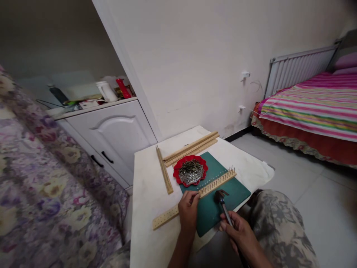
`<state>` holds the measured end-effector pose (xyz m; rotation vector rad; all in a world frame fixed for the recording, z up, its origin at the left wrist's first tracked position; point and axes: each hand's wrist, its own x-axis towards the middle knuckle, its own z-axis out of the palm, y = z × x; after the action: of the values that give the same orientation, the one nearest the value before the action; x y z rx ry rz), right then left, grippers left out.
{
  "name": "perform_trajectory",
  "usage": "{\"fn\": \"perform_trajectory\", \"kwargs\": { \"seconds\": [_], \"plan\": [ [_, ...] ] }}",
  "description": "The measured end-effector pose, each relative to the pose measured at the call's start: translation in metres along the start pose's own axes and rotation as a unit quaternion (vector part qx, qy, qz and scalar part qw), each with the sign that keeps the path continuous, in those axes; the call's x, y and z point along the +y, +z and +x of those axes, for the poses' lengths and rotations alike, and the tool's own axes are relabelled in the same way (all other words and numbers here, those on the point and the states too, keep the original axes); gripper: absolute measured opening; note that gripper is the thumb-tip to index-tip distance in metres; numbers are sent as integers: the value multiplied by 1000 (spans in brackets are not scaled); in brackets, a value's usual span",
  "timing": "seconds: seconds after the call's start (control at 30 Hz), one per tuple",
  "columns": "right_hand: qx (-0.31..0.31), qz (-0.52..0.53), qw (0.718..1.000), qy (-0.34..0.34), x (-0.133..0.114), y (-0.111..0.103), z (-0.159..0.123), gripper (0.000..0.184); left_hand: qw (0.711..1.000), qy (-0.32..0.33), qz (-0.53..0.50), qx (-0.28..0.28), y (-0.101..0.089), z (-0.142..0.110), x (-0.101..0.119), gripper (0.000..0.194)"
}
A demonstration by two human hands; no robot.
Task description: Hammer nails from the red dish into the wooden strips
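A pale wooden strip (210,188) with rows of holes lies across a green mat (212,214). Several nails (220,179) stand upright in its right part. At the near end of that row, my left hand (189,208) is closed, thumb and finger pinching a nail against the strip; the fingers largely hide it. My right hand (241,230) is wrapped round the handle of a claw hammer (225,211). The hammer's head is over the mat, just in front of the strip and apart from the nails. A red scalloped dish (176,175) full of loose nails sits behind the strip.
More wooden strips (192,148) lie at the back of the white-covered table (145,178), with another strip (164,171) left of the dish. A white cabinet (111,130) and floral curtain (64,193) are at left. A bed (312,104) stands at right.
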<state>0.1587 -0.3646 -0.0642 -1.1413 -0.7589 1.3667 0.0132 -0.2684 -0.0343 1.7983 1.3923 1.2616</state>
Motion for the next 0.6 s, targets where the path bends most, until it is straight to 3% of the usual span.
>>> {"fn": "perform_trajectory", "kwargs": {
  "seconds": [0.4, 0.6],
  "plan": [
    [0, -2, 1000, 10, 3, -3, 4, 33, 999, 16, 38, 13, 8, 3, -7, 17],
    [1, 4, 1000, 12, -1, 0, 3, 35, 999, 7, 35, -7, 8, 2, -5, 19]
  ]
}}
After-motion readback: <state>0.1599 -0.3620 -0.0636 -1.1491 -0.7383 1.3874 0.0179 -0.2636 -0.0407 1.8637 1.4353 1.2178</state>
